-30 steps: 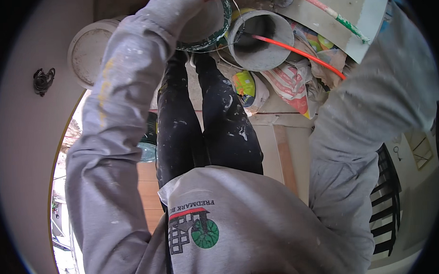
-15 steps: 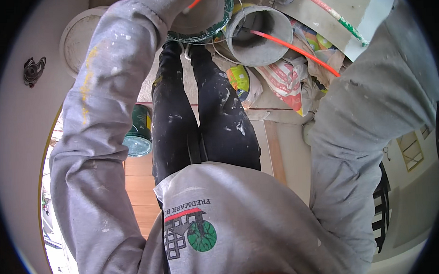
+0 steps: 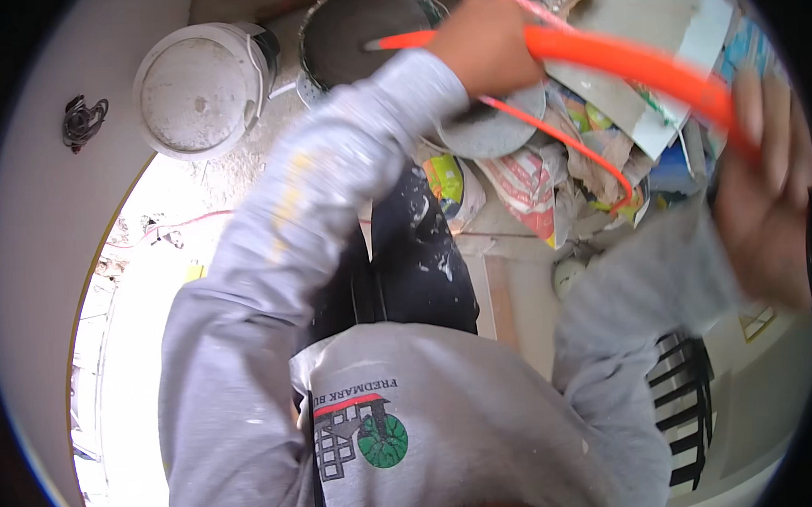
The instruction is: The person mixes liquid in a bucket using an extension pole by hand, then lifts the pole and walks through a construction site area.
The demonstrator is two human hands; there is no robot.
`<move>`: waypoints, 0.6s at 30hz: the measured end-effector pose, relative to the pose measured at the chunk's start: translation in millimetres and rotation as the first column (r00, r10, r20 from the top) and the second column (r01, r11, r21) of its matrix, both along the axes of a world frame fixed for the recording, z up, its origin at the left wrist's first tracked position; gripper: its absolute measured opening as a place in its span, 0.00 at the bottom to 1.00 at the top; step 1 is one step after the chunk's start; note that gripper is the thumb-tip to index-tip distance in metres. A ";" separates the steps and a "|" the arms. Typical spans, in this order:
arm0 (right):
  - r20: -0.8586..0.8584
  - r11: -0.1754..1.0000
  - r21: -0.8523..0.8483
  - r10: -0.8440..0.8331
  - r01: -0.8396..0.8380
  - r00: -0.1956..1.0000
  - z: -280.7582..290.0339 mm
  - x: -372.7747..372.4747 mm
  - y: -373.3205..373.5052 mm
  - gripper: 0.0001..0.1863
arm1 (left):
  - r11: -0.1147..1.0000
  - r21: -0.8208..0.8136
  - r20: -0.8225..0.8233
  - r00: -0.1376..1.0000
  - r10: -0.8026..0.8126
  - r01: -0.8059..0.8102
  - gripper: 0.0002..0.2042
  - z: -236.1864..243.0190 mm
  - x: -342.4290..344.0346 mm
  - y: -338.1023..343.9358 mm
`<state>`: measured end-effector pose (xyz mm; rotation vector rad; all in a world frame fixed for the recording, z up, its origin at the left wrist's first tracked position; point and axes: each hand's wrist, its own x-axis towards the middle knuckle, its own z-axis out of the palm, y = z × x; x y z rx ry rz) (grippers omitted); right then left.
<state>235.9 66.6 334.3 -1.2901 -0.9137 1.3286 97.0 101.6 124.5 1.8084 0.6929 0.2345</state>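
Note:
An orange hose point(image 3: 623, 54) arches across the upper right, its pale tip over the round bucket of grey mix point(image 3: 349, 41). My left hand point(image 3: 493, 45) is closed around this hose a short way behind the tip. Farther right, the hose runs into my right hand point(image 3: 766, 183), between the palm and the long, partly straightened fingers. That hand is blurred, and its grip shows only in part. Below my left hand stands a grey bucket point(image 3: 496, 141), partly hidden by my left hand and sleeve. A thinner orange length point(image 3: 572, 140) curves out of it to the right.
A white lidded bucket point(image 3: 190, 96) stands at the upper left. Torn bags point(image 3: 533, 182) lie right of my legs. A pale board point(image 3: 635, 31) leans at the upper right, with a pink hose point(image 3: 527, 3) beside it. Coiled cable point(image 3: 85, 122) is at far left.
My left hand has come down and right into view, holding the orange hose. My right hand has also come into view at the right edge. The white bucket shows more fully.

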 end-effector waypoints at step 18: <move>0.057 0.997 -0.068 0.036 -0.032 0.998 -102.5 -117.5 -146.8 0.18 | 0.997 0.000 0.128 0.988 0.082 -0.083 0.07 -119.5 -89.2 -122.2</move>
